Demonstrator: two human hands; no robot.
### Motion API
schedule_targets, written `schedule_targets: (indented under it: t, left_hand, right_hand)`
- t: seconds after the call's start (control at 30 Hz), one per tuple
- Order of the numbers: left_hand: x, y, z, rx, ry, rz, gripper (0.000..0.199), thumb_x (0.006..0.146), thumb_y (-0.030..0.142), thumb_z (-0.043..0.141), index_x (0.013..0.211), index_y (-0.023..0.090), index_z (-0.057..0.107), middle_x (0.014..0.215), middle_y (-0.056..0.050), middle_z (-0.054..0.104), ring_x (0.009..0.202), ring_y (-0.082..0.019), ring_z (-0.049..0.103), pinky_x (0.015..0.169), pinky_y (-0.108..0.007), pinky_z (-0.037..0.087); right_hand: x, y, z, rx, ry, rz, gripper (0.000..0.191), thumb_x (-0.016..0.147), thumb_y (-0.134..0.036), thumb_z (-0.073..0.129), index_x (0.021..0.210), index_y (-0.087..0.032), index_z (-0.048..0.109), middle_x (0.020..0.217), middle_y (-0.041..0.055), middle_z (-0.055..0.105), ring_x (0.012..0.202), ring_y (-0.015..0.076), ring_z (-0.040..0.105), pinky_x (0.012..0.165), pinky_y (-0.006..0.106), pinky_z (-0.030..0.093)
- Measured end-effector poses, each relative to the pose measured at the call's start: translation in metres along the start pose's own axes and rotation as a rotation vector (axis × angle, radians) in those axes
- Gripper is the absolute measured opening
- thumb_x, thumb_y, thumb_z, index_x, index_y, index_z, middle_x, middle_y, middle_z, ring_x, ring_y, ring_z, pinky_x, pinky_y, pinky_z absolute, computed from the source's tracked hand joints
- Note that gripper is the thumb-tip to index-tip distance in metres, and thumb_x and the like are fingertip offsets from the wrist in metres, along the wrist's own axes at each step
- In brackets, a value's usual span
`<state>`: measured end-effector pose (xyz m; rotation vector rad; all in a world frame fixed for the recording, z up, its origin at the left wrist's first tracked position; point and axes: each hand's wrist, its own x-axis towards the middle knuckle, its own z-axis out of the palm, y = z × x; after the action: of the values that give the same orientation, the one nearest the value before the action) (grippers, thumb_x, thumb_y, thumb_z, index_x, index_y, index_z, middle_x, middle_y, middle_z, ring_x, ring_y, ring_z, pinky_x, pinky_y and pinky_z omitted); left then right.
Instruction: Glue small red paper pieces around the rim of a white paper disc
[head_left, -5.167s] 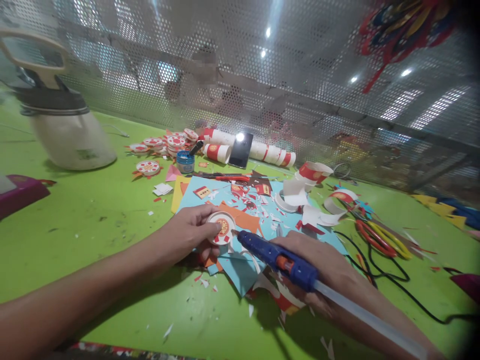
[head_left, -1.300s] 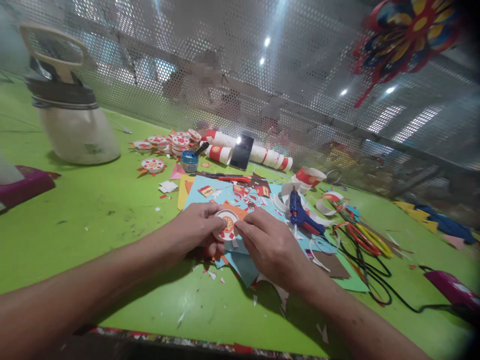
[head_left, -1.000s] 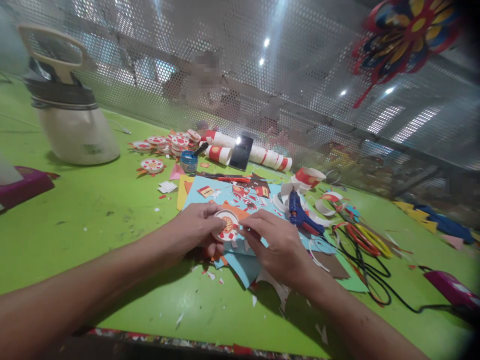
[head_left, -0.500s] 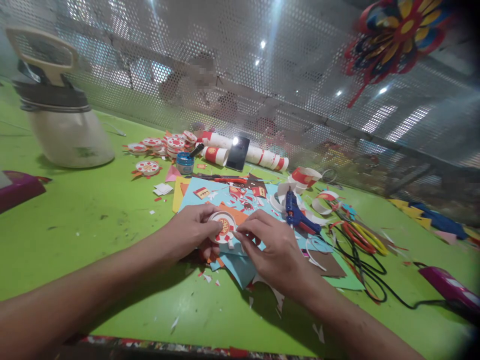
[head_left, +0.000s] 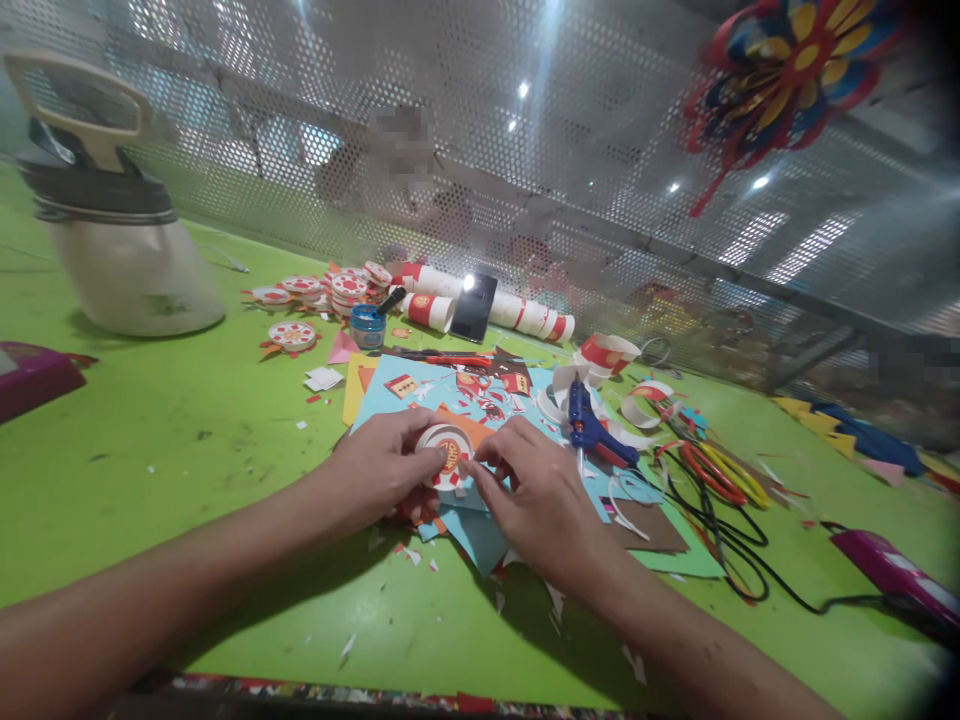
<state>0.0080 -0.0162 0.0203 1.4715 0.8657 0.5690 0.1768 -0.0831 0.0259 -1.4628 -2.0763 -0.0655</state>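
Note:
A round white paper disc [head_left: 448, 458] with a red and yellow centre is pinched between the thumb and fingers of my left hand [head_left: 397, 462]. At the disc's right side, the thumb and forefinger of my right hand [head_left: 529, 485] are pressed together; anything between them is too small to make out. Both hands are above light blue paper [head_left: 382, 385] strewn with red and white scraps. A blue glue gun [head_left: 596, 430] lies to the right of my right hand.
Finished-looking discs [head_left: 349, 285], a blue jar [head_left: 367, 327], a phone [head_left: 473, 306] and paper cups [head_left: 429, 311] stand behind. A big white bottle [head_left: 135, 265] is at left. Black cable [head_left: 739, 545] and scissors [head_left: 712, 472] lie right.
My right fingertips have moved slightly left, onto the edge of the disc. A small white piece below them no longer shows as clearly. The view has shifted a little.

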Motion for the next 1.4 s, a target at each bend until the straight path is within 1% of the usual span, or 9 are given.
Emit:
schedule_targets:
  t: [0.17, 0.3, 0.4, 0.5, 0.73, 0.87, 1.0, 1.23, 1.4]
  left_hand:
    - [-0.001, 0.0, 0.0, -0.043, -0.011, 0.006, 0.016, 0.078, 0.028, 0.06, 0.088, 0.016, 0.058, 0.05, 0.001, 0.058, 0.037, -0.011, 0.05, 0.038, -0.021, 0.04]
    - [0.0, -0.002, 0.0, -0.043, -0.005, -0.004, 0.014, 0.077, 0.029, 0.061, 0.083, 0.017, 0.057, 0.049, 0.001, 0.058, 0.036, -0.012, 0.051, 0.038, -0.02, 0.039]
    - [0.0, -0.002, 0.001, -0.028, 0.002, -0.003, 0.014, 0.077, 0.03, 0.061, 0.082, 0.017, 0.056, 0.049, 0.001, 0.058, 0.038, -0.013, 0.052, 0.038, -0.021, 0.04]
    - [0.0, -0.001, 0.002, -0.016, 0.002, -0.019, 0.012, 0.078, 0.028, 0.059, 0.083, 0.017, 0.056, 0.048, 0.001, 0.057, 0.037, -0.012, 0.051, 0.039, -0.021, 0.04]
    - [0.0, 0.0, 0.002, 0.004, -0.005, -0.022, 0.015, 0.08, 0.03, 0.059, 0.086, 0.017, 0.056, 0.052, 0.001, 0.058, 0.041, -0.013, 0.054, 0.04, -0.021, 0.041]
    - [0.0, 0.0, 0.002, 0.008, -0.005, -0.024, 0.014, 0.08, 0.027, 0.057, 0.088, 0.016, 0.057, 0.049, 0.002, 0.057, 0.039, -0.012, 0.052, 0.039, -0.02, 0.04]
    - [0.0, 0.0, 0.002, 0.005, -0.016, -0.013, 0.015, 0.081, 0.026, 0.056, 0.091, 0.016, 0.058, 0.05, 0.002, 0.058, 0.039, -0.012, 0.053, 0.039, -0.02, 0.041]
    - [0.001, -0.004, 0.002, 0.008, -0.02, 0.013, 0.019, 0.081, 0.03, 0.058, 0.092, 0.015, 0.058, 0.053, 0.001, 0.058, 0.041, -0.012, 0.055, 0.04, -0.021, 0.043]
    - [0.002, -0.004, 0.001, 0.005, -0.028, 0.004, 0.019, 0.081, 0.029, 0.057, 0.094, 0.015, 0.058, 0.051, 0.001, 0.058, 0.038, -0.011, 0.051, 0.038, -0.02, 0.04]
  right_hand:
    - [0.001, 0.002, -0.006, 0.036, 0.005, -0.059, 0.007, 0.088, -0.012, 0.058, 0.084, -0.014, 0.062, 0.079, 0.0041, 0.056, 0.068, 0.0159, 0.051, 0.06, 0.028, 0.038]
    - [0.002, 0.005, -0.01, 0.027, -0.063, -0.107, 0.013, 0.089, -0.01, 0.055, 0.089, -0.015, 0.066, 0.081, 0.0057, 0.058, 0.072, 0.018, 0.054, 0.061, 0.029, 0.041]
    - [0.002, 0.005, -0.012, 0.004, -0.118, -0.096, 0.014, 0.091, -0.011, 0.054, 0.089, -0.015, 0.067, 0.082, 0.0064, 0.058, 0.074, 0.0189, 0.055, 0.063, 0.031, 0.043]
    - [0.002, 0.002, -0.011, -0.024, -0.138, -0.09, 0.016, 0.092, -0.012, 0.052, 0.09, -0.013, 0.068, 0.083, 0.0077, 0.058, 0.074, 0.0195, 0.055, 0.063, 0.032, 0.043]
    - [-0.003, 0.0, -0.004, -0.114, -0.101, -0.091, 0.016, 0.093, -0.015, 0.051, 0.088, -0.013, 0.066, 0.082, 0.0074, 0.056, 0.072, 0.0196, 0.053, 0.062, 0.032, 0.039]
    - [-0.003, 0.0, 0.0, -0.142, -0.083, -0.101, 0.019, 0.094, -0.014, 0.048, 0.085, -0.013, 0.065, 0.081, 0.0074, 0.056, 0.071, 0.0189, 0.051, 0.061, 0.031, 0.038]
    - [-0.002, -0.001, -0.001, -0.108, -0.095, -0.092, 0.02, 0.093, -0.011, 0.048, 0.086, -0.012, 0.066, 0.081, 0.0075, 0.056, 0.071, 0.0184, 0.052, 0.062, 0.031, 0.037]
    - [-0.001, -0.004, -0.003, -0.07, -0.125, -0.042, 0.016, 0.091, -0.009, 0.052, 0.084, -0.011, 0.067, 0.08, 0.0062, 0.055, 0.07, 0.0174, 0.052, 0.061, 0.03, 0.035]
    - [0.001, -0.006, -0.008, -0.064, -0.16, -0.022, 0.018, 0.089, -0.005, 0.053, 0.082, -0.011, 0.068, 0.078, 0.0062, 0.055, 0.07, 0.0172, 0.053, 0.061, 0.029, 0.036]
